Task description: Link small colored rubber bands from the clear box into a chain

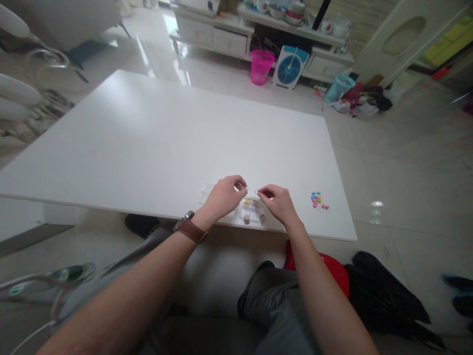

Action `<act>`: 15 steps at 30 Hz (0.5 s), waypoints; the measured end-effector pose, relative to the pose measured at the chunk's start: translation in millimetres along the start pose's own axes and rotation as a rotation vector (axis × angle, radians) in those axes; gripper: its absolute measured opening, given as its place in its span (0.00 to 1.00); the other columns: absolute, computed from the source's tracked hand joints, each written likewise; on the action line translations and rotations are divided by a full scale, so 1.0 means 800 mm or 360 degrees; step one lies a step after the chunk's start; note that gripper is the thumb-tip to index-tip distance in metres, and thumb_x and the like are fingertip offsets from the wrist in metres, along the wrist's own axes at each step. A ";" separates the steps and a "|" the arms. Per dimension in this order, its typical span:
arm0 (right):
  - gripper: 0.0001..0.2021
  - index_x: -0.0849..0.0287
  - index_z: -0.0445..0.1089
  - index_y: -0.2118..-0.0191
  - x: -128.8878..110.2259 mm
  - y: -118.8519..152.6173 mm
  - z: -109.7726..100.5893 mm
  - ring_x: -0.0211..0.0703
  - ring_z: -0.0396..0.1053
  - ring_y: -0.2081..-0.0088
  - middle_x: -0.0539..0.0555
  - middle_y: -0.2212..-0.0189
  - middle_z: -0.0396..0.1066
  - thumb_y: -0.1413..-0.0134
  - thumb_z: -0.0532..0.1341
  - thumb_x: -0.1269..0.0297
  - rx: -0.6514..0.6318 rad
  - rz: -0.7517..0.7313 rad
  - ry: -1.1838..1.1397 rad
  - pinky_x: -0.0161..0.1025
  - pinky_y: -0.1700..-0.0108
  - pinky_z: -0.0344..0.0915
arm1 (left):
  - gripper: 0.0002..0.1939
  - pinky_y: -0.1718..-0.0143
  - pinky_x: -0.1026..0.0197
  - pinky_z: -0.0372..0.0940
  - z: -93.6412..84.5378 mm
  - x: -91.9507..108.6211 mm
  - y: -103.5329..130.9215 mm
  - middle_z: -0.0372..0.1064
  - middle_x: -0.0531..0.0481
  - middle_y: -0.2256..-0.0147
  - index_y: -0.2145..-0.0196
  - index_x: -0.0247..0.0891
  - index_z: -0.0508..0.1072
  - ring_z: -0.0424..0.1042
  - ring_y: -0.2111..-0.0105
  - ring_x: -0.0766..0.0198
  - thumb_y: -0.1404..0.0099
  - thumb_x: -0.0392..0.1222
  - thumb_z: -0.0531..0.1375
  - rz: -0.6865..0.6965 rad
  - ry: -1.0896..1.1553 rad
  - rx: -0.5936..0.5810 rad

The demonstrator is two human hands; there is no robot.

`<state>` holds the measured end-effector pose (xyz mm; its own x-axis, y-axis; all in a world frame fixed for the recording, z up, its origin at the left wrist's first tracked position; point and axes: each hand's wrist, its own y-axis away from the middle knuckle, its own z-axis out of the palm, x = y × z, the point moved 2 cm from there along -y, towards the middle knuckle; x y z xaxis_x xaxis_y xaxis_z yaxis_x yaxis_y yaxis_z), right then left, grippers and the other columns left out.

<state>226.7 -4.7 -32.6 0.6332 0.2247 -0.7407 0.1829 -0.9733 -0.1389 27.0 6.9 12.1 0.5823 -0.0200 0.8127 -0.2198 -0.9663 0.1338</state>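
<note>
A white surface (207, 128) carries everything, its near edge running just in front of the person. Both hands come in over that edge, right of its middle: the left hand (224, 197) and the right hand (278, 201) face each other, each with thumb and fingertips pinched together, the tips near but apart.

A clear box (254, 216) with compartments lies by the near edge, under the gap between the hands and on the near side of their fingertips. It looks almost square, so I cannot tell its long axis, nor which hand is nearer to it. Something yellow (247, 201) shows in its far left part. Another clear piece (204, 191) lies left of the left hand, partly hidden by it.

Coloured beads (317, 199) sit loose toward the near right corner, nearer the right hand. A small charm (246, 220) and a grey bit (262, 219) are at the box's near side.

Smallest are two thin loops. The left loop (247, 188) is pinched in the left fingertips, the right loop (256, 191) in the right; they lie side by side, apart, roughly level, just past the box's far side. Their finer shape is too small to read.
</note>
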 end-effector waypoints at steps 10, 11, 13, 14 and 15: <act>0.07 0.56 0.79 0.65 0.009 0.000 0.001 0.45 0.75 0.66 0.55 0.66 0.80 0.42 0.64 0.61 0.0075 0.0038 -0.0077 0.42 0.60 0.70 | 0.07 0.63 0.60 0.67 0.001 0.000 0.000 0.79 0.47 0.65 0.66 0.38 0.78 0.75 0.68 0.61 0.38 0.37 0.59 0.0017 -0.0010 -0.0006; 0.07 0.56 0.79 0.65 0.010 0.000 0.002 0.46 0.75 0.66 0.55 0.66 0.80 0.42 0.64 0.61 0.0088 0.0046 -0.0089 0.43 0.59 0.71 | 0.07 0.63 0.60 0.67 0.001 0.000 0.000 0.79 0.47 0.65 0.66 0.38 0.78 0.75 0.68 0.61 0.38 0.37 0.59 0.0018 -0.0007 -0.0009; 0.08 0.57 0.79 0.65 0.009 0.000 0.001 0.45 0.75 0.65 0.55 0.66 0.79 0.40 0.63 0.60 0.0099 0.0029 -0.0085 0.43 0.59 0.71 | 0.07 0.63 0.60 0.67 0.001 0.000 0.000 0.79 0.46 0.65 0.66 0.38 0.78 0.75 0.67 0.61 0.38 0.37 0.59 0.0016 -0.0002 -0.0010; 0.09 0.57 0.78 0.65 0.007 0.000 0.001 0.45 0.74 0.65 0.55 0.66 0.79 0.39 0.62 0.60 0.0099 0.0011 -0.0075 0.42 0.59 0.71 | 0.07 0.63 0.60 0.67 0.001 -0.001 0.000 0.79 0.47 0.65 0.66 0.38 0.78 0.75 0.67 0.61 0.38 0.37 0.59 0.0016 -0.0001 -0.0009; 0.09 0.57 0.78 0.65 0.005 0.000 0.000 0.45 0.74 0.65 0.55 0.66 0.78 0.38 0.61 0.60 0.0095 -0.0011 -0.0060 0.42 0.59 0.71 | 0.07 0.63 0.60 0.67 0.001 -0.001 0.000 0.79 0.47 0.65 0.66 0.38 0.78 0.75 0.67 0.61 0.38 0.37 0.59 0.0015 0.0001 -0.0008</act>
<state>229.0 -3.5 -35.5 0.6032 0.2308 -0.7635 0.1415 -0.9730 -0.1824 27.4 6.5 11.1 0.5795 -0.0291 0.8144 -0.2296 -0.9647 0.1289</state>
